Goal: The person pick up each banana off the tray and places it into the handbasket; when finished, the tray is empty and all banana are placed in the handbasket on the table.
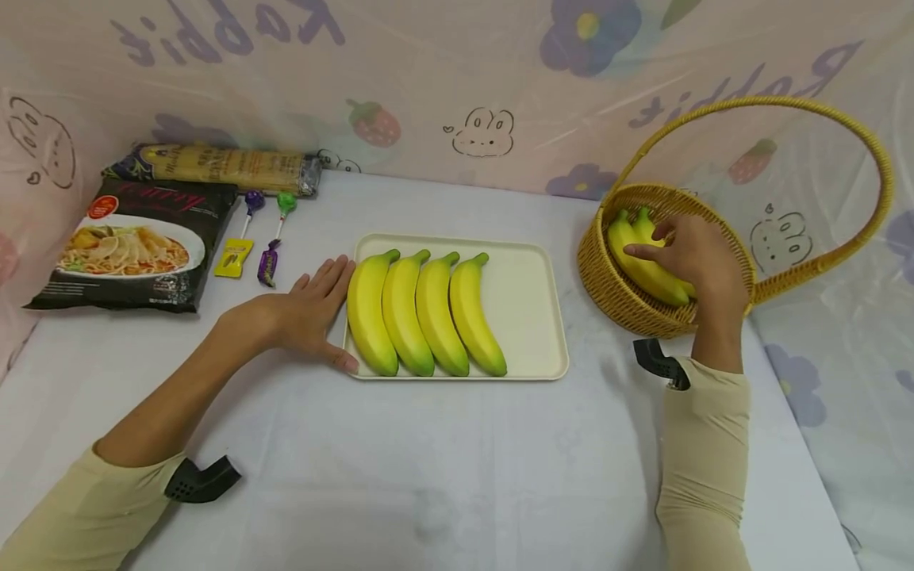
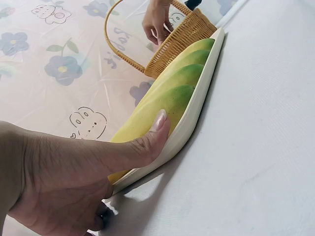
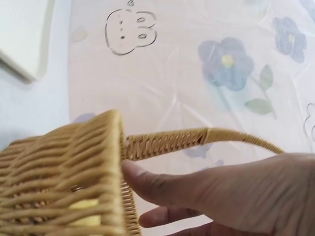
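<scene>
My left hand (image 1: pixel 303 313) lies along the left end of a cream tray (image 1: pixel 528 309), fingers straight and thumb at the near left corner. Several yellow bananas (image 1: pixel 424 313) with greenish tips lie side by side across the tray's left and middle. In the left wrist view, my thumb overlaps the nearest banana (image 2: pixel 170 101). At the right, my right hand (image 1: pixel 696 250) reaches over a wicker basket (image 1: pixel 607 293), its thumb and fingers apart above the bananas (image 1: pixel 639 266) inside. The right wrist view has the thumb (image 3: pixel 147 182) beside the basket's rim, partly hiding the fingers.
The basket's tall handle (image 1: pixel 785 103) arches up behind my right hand. At the left sit a black food packet (image 1: pixel 136 246), a noodle packet (image 1: pixel 228 166), two lollipops (image 1: pixel 253 201), a yellow sweet (image 1: pixel 233 258) and a purple sweet (image 1: pixel 267 263). Patterned sheeting stands behind the table.
</scene>
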A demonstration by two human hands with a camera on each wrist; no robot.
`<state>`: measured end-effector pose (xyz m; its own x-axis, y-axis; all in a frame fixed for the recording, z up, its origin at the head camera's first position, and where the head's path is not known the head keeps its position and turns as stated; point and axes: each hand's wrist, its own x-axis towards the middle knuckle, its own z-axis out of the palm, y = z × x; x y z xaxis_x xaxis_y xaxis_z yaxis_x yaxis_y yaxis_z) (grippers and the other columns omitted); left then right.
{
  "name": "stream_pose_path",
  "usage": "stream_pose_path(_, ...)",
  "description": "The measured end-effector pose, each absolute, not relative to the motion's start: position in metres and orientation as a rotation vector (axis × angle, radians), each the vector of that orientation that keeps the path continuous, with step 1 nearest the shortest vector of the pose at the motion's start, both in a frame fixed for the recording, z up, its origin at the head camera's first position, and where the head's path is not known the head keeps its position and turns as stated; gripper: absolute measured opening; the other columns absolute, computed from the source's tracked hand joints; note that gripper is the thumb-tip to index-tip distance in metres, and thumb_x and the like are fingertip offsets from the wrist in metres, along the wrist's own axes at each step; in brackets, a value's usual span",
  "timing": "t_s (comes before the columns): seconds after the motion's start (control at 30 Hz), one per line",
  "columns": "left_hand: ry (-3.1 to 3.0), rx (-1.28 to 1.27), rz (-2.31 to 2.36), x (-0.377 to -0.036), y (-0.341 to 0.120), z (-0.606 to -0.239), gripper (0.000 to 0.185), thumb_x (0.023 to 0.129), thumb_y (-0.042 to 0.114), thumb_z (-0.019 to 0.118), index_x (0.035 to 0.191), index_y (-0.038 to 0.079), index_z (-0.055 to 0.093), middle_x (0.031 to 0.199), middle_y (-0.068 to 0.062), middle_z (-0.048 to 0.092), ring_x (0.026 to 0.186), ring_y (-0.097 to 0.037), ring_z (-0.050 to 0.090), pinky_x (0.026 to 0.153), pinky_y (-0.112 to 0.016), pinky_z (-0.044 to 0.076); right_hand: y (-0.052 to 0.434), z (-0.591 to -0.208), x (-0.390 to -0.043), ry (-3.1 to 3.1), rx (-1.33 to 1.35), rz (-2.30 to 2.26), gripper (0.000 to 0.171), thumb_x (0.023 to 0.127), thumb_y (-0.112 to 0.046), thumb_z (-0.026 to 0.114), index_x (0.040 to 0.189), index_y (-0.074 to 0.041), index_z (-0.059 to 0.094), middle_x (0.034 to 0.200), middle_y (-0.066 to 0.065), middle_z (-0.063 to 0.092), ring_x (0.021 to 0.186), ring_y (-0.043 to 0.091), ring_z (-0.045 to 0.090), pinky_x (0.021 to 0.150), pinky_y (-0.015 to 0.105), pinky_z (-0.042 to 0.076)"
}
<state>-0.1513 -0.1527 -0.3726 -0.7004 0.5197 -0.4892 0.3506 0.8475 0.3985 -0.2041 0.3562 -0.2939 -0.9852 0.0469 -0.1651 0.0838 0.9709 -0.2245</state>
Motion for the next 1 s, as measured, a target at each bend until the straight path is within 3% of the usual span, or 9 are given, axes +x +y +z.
stream_pose_path(0.2,2.414,0.632,0.362,-0.152,-0.153,-0.372,0.151,0.075,0.071,0.082,0.163,-0.005,-0.013,0.172,-0.030,-0.016,0.162,-0.050,-0.009,0.130,-0.068,0.005,0.347,-0.285,-0.197,2.958,0.036,-0.381,0.071,0.094,-0.056,0.073,0.126,0.006,0.062,0.124,0.036,0.062,0.107,0.048,0.059,0.085,0.060,0.052)
stream_pose_path(0.63,2.406,0.629,0.374,-0.153,-0.153,-0.372,0.152,0.074,0.072,0.082,0.163,-0.004,-0.014,0.172,-0.029,-0.018,0.162,-0.049,-0.011,0.130,-0.069,0.004,0.333,-0.270,-0.187,2.965,-0.056,-0.414,0.068,0.096,-0.056,0.070,0.127,0.004,0.062,0.121,0.035,0.065,0.102,0.046,0.062,0.084,0.058,0.052)
stream_pose_path(1.0,2.409,0.644,0.367,-0.153,-0.152,-0.371,0.150,0.075,0.071,0.082,0.163,-0.006,-0.014,0.172,-0.030,-0.017,0.162,-0.050,-0.010,0.130,-0.069,0.005,0.327,-0.268,-0.186,2.962,-0.111,-0.408,0.061,0.096,-0.054,0.071,0.124,-0.001,0.065,0.117,0.031,0.069,0.099,0.041,0.064,0.073,0.038,0.048)
